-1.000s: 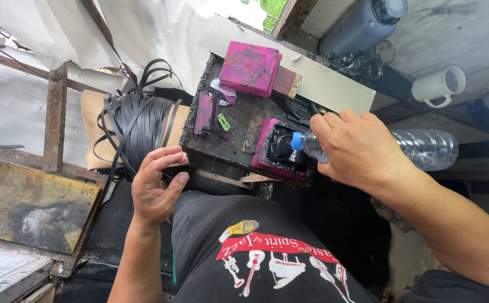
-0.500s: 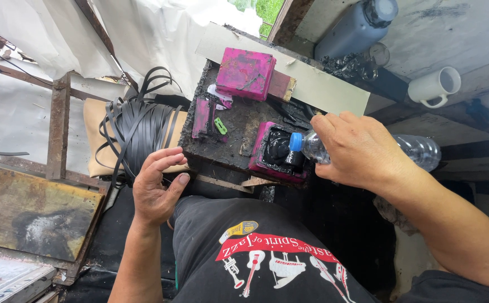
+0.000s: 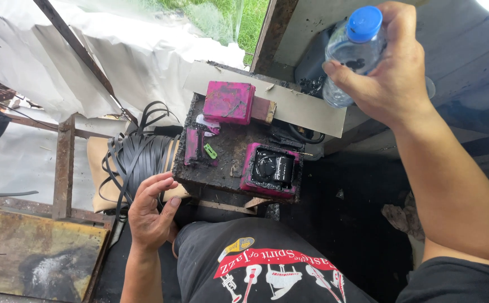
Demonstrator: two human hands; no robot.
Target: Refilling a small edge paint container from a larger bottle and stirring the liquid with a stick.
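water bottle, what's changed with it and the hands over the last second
The right hand has lifted the water bottle up and away from the pink ink tray, where its capped end pointed a second ago; it is now held high with the blue cap on top. The grip on the bottle is unchanged. The left hand stays by the black straps, and the stained block has not moved.

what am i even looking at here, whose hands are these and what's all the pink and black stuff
This is one view from a camera worn on a person's head, looking down at their own two bare hands. The right hand holds a clear plastic bottle with a blue cap, raised above a small grimy work block. On the block lie a pink box and a pink tray of black liquid. The left hand rests by a bundle of black strips.
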